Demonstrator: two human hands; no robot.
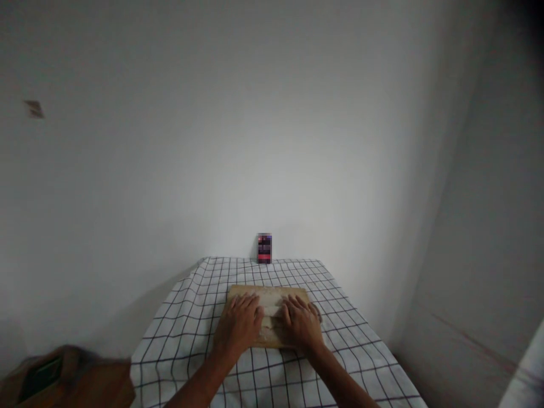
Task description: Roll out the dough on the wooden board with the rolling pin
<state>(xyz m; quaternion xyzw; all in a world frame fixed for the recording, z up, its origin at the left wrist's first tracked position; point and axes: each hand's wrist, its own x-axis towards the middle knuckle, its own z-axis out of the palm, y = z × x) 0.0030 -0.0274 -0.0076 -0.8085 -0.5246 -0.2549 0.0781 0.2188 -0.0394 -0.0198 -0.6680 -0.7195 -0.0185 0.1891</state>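
A wooden board (267, 341) dusted with what looks like white flour lies on the checked cloth. Across its middle runs a pale roll, seemingly dough (272, 321), seen in the gap between my hands. My left hand (241, 320) rests palm down over the left part, fingers stretched forward. Over the right part lies my right hand (302, 320), also palm down with its fingers extended. Both palms hide much of the roll. A brownish rounded thing (317, 313) shows past the board's right edge, partly behind my right hand; its kind is unclear.
A white cloth with dark checks (289, 377) covers the table. At its far edge a phone-like upright object (264, 248), blurred into blocks, leans by the wall (272, 141). Brown boxes (63, 374) stand low at the left. Another wall (480, 272) rises on the right.
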